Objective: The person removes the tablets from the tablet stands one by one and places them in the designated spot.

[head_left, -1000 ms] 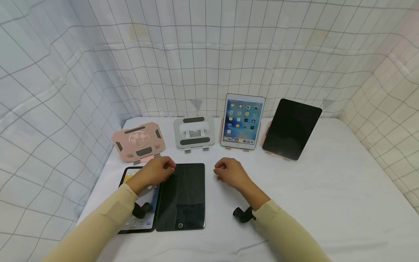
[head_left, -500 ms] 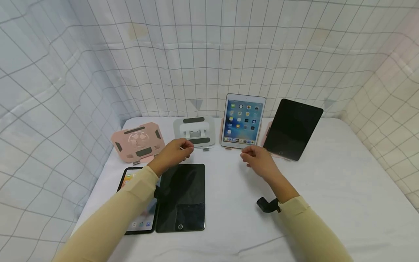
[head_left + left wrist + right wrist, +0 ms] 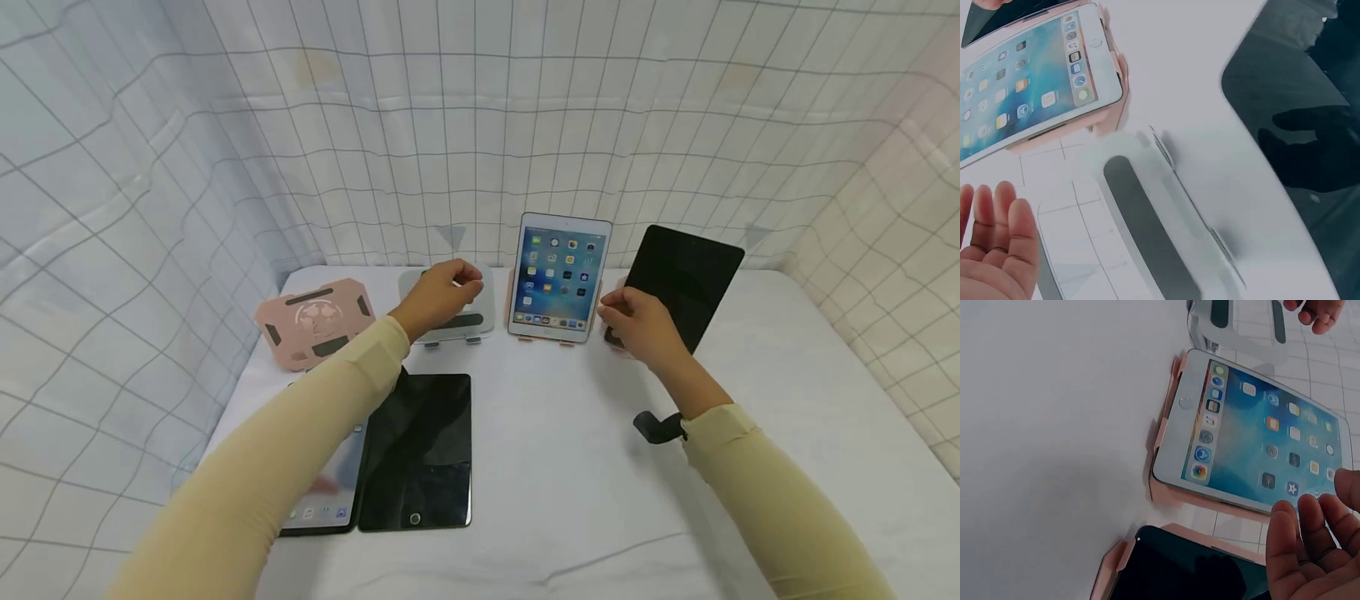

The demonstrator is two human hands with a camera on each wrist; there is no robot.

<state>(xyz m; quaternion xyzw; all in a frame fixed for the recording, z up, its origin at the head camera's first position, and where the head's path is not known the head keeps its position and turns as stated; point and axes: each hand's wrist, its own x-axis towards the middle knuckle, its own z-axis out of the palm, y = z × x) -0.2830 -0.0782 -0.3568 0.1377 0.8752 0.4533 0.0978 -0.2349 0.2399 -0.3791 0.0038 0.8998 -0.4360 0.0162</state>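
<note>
My left hand (image 3: 441, 298) hangs over the grey tablet stand (image 3: 483, 310), fingers loosely bent and holding nothing. In the left wrist view that stand's dark pad (image 3: 1147, 228) lies beside the fingers (image 3: 1021, 234). On the right, my right hand (image 3: 647, 329) overlaps the lower left of a black-screened tablet (image 3: 693, 275) on a pink stand. Its fingertips are right by the side edge of a white tablet (image 3: 562, 275) showing app icons. That white tablet leans on a pink stand (image 3: 1169, 494). In the right wrist view the bent fingers (image 3: 1285, 550) hold nothing.
A bare pink stand (image 3: 318, 321) stands at the back left. Flat on the white cloth lie a dark tablet (image 3: 431, 442) and, beside it, a lit tablet (image 3: 330, 492) partly under my left sleeve. A checked curtain (image 3: 525, 108) rises behind.
Both hands have moved forward and to the right, the left from above the flat tablets to the grey stand, the right up to the white tablet's edge. The tablets and stands stay in place.
</note>
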